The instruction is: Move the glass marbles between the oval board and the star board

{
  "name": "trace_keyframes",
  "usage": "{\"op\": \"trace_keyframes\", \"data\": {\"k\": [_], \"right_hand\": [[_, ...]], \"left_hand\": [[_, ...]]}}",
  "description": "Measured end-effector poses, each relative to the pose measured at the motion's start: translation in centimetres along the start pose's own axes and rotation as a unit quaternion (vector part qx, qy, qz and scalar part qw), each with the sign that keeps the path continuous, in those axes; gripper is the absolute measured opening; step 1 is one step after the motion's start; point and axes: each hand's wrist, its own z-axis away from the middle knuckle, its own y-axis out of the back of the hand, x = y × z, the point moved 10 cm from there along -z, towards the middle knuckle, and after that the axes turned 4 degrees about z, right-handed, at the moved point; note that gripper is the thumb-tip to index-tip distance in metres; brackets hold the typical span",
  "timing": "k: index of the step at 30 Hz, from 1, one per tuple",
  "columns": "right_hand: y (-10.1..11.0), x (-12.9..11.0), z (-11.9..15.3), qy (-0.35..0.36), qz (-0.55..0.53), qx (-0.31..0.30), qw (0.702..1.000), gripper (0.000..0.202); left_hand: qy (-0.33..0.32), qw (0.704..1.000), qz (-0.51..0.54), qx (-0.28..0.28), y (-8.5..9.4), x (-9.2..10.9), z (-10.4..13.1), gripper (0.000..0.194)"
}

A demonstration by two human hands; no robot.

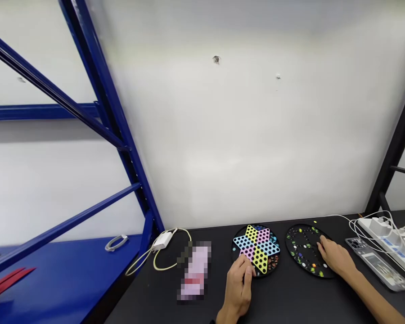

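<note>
Firstly, left hand (236, 284): fingers bent at the lower edge of the star-patterned board (255, 246); whether its grip is clamped cannot be told. Right hand (335, 256): fingertips at the right side of the speckled black disc (313, 253); grip likewise unclear. Black worktop (283, 301) beneath; phone (378, 263), power strip (390, 245) rightward.

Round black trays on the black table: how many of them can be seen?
2. One round black tray, at the left hand, carries a multicoloured star-shaped board with holes; the other round black tray, at the right hand, holds small coloured pieces. None seems hidden.
</note>
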Motion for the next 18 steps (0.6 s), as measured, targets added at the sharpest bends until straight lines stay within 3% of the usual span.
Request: {"op": "trace_keyframes", "data": {"k": [3, 6, 8, 11, 12, 14, 16, 18], "right_hand": [[0.5, 0.2, -0.3, -0.020, -0.123, -0.002, 0.992, 0.022], [1.6, 0.6, -0.9, -0.062, -0.214, 0.012, 0.975, 0.041], [1.8, 1.3, -1.0, -0.126, -0.376, 0.006, 0.918, 0.046], [0.7, 0.6, -0.5, -0.185, -0.606, -0.067, 0.771, 0.043], [0.4, -0.1, -0.2, -0.182, -0.629, -0.101, 0.749, 0.041], [-0.3, -1.2, 0.7, -0.165, -0.608, -0.152, 0.762, 0.041], [-0.4, -1.9, 1.7, -0.120, -0.525, -0.150, 0.829, 0.045], [0.4, -3.0, 2.7, -0.053, -0.409, -0.103, 0.905, 0.048]], "left_hand": [[-0.006, 1.000, 0.003, -0.002, -0.1, 0.0, 0.1, 0.049], [-0.003, 1.000, 0.007, -0.006, -0.4, -0.3, 0.3, 0.049], [0.001, 1.000, 0.010, -0.008, -0.5, -0.5, 0.3, 0.049], [0.006, 1.000, 0.010, -0.010, -0.6, -0.7, 0.3, 0.050], [0.008, 1.000, 0.008, -0.011, -0.6, -0.7, 0.3, 0.050], [0.010, 1.000, 0.003, -0.014, -0.7, -0.8, 0.3, 0.051], [0.010, 1.000, 0.002, -0.016, -0.7, -0.8, 0.3, 0.051], [0.010, 1.000, 0.003, -0.015, -0.7, -0.8, 0.3, 0.051]]}}
